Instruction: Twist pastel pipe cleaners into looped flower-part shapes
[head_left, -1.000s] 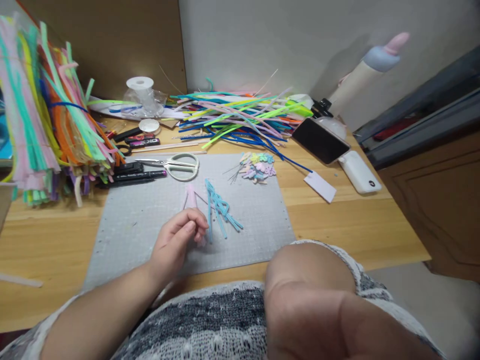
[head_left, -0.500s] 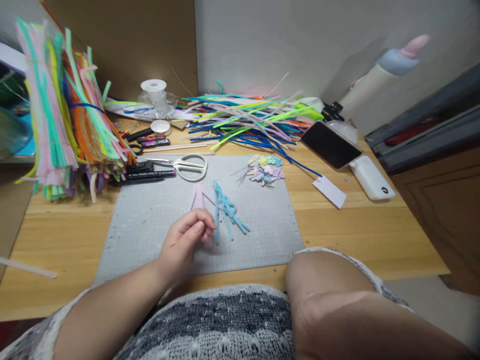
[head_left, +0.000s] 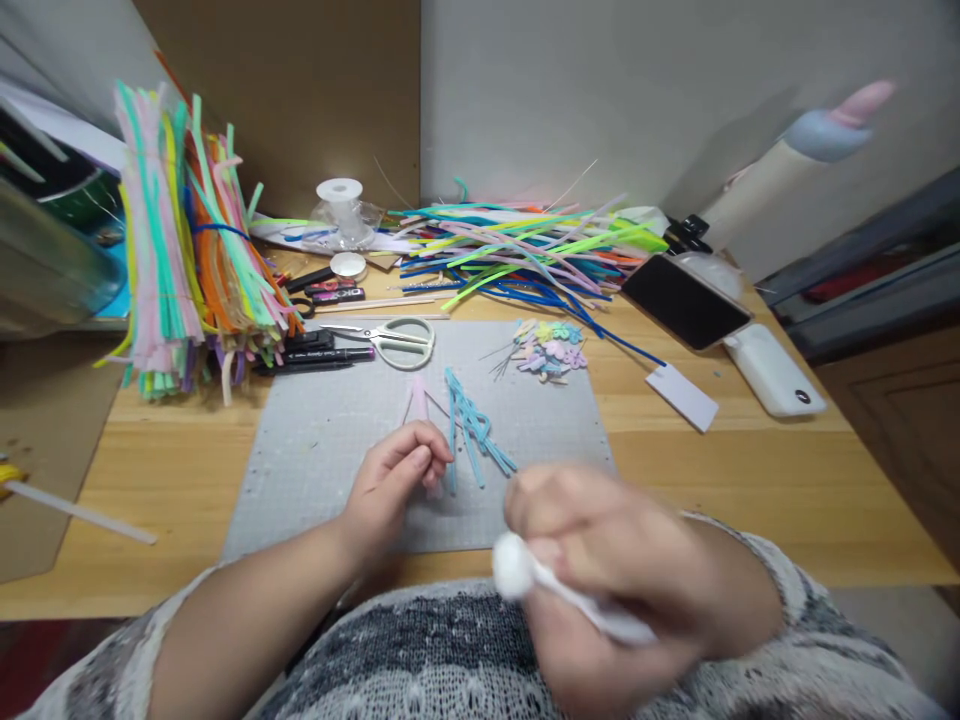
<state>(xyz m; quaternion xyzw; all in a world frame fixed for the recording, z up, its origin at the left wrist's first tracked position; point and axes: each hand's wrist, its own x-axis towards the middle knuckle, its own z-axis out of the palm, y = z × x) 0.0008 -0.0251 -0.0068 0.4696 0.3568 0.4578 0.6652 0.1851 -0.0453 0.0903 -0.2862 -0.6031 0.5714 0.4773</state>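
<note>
My left hand (head_left: pixel 405 465) rests on the grey cutting mat (head_left: pixel 300 470), fingers curled in and thumb against them; what they hold, if anything, is hidden. Just beyond it, a pale pink strip (head_left: pixel 419 396) with thin dark legs sticks out. Beside its fingertips lie several light blue pipe cleaner pieces (head_left: pixel 474 425), bent and crossed. My right hand (head_left: pixel 607 560) is raised close to the camera over my lap and smeared by motion. It is closed around a white thing (head_left: pixel 514 567) with a round, fluffy-looking end and a narrow tail; its kind is unclear.
Scissors (head_left: pixel 405 343) and black pens (head_left: pixel 322 358) lie along the mat's far left. Small pastel pieces on wires (head_left: pixel 553 350) are heaped at its far right. Loose pipe cleaners (head_left: pixel 517 245), standing bundles (head_left: pixel 161 250), a phone (head_left: pixel 686 302) and a white case (head_left: pixel 776 370) surround the mat.
My right hand has come into full view in front of me with the white thing in it; before, only the forearm showed. The left hand keeps its pose while the view has shifted left.
</note>
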